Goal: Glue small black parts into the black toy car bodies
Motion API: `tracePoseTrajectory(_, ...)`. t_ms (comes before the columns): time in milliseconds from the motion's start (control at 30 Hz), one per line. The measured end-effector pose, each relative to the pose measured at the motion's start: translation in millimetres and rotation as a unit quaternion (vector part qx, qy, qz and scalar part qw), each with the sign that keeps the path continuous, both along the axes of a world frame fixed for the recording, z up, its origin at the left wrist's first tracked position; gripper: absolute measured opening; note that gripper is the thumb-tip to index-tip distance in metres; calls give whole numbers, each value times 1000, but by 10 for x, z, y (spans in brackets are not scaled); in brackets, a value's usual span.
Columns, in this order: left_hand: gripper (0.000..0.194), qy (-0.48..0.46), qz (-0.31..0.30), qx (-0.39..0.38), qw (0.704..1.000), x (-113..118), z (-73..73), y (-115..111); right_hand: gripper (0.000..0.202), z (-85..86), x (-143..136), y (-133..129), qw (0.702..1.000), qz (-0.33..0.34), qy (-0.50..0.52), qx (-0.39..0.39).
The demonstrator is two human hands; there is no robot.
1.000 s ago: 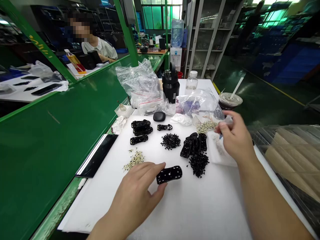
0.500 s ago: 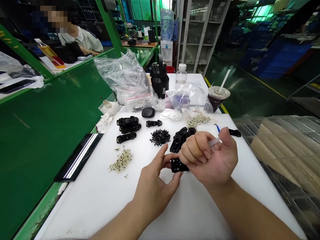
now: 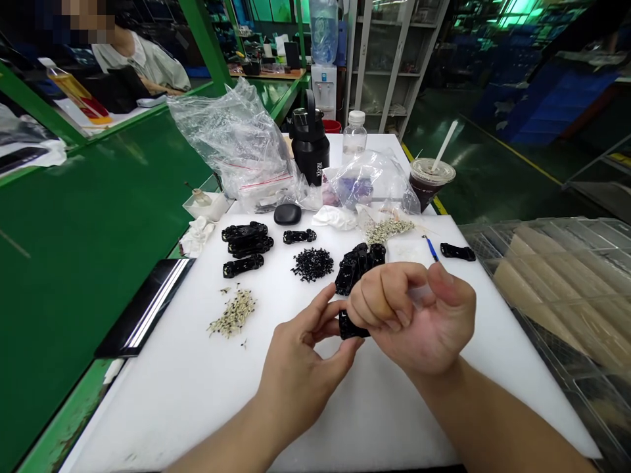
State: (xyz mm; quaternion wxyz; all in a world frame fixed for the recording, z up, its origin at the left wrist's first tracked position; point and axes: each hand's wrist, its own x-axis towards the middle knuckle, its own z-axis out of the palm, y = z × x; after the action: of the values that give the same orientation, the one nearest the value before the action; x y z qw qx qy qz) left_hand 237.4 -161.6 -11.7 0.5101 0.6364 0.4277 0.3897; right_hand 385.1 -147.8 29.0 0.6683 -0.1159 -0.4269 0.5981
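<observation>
My left hand (image 3: 300,358) pinches a black toy-car chassis (image 3: 348,326) between thumb and fingers, low over the white table (image 3: 207,407). Curled above that part is my right hand (image 3: 417,318), its palm turned partly towards me. A translucent whitish stick (image 3: 420,295) shows dimly between its fingers and thumb; the far end is hidden. The right fist covers much of the chassis. Just beyond the hands lie more black chassis (image 3: 351,268) in a cluster. A heap of tiny black pieces (image 3: 312,264) is left of that cluster, and small cream pieces with dark tips (image 3: 234,314) lie further left.
Stacked black chassis (image 3: 246,240) lie at left, a blue tool (image 3: 430,248) and one chassis (image 3: 457,251) at right. Behind stand plastic bags (image 3: 236,144), a black flask (image 3: 309,148) and a lidded drink cup (image 3: 430,184). Clear trays (image 3: 557,295) flank the right edge. A person (image 3: 142,62) sits far left.
The view has shifted slightly. My right fist has turned a little, and the whitish stick in it shows less. My left hand keeps its hold on the chassis.
</observation>
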Motion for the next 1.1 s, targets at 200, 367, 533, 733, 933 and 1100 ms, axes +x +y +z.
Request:
tracePoseTrajectory(200, 65, 2, -6, -15, 1000, -1, 37, 0, 52, 1, -26, -11, 1000, -7, -10, 0)
tracePoseTrajectory(367, 64, -9, -9, -22, 1000, -8, 17, -4, 48, 16, -17, -15, 1000, -10, -19, 1)
tracePoseTrajectory(533, 63, -10, 1, -33, 999, 6, 46, -3, 45, 20, -10, -7, 1000, -14, -20, 9)
tracePoseTrajectory(733, 62, -3, 6, -40, 999, 12, 41, 2, 45, 31, -18, -9, 999, -18, -29, -2)
tracePoseTrajectory(933, 64, -9, 3, -33, 999, 16, 24, 4, 43, 50, -19, -32, 999, -32, -33, -7)
tracePoseTrajectory(1100, 62, -4, -2, -35, 999, 13, 24, 12, 42, 56, -2, -37, 999, -25, -41, 3)
